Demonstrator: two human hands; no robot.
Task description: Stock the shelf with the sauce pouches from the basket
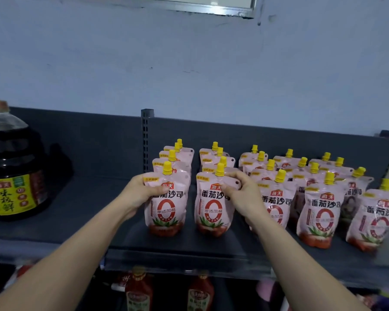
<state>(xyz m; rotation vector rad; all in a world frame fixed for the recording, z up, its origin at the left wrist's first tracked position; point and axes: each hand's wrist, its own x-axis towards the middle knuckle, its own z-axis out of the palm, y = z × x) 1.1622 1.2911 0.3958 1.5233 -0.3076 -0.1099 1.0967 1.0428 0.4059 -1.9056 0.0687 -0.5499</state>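
On my feed I see only two limbs of the person; the left forearm [76,250] and right forearm [301,261] are bare as far back as the picture's bottom edge; the left hand [142,194] and right hand [245,195] are bare too, slim-fingered; finer detail is too soft to tell.

Grey shelf [88,198] with rows of upright pink sauce pouches [321,212], 1 dark jug [14,167] far left
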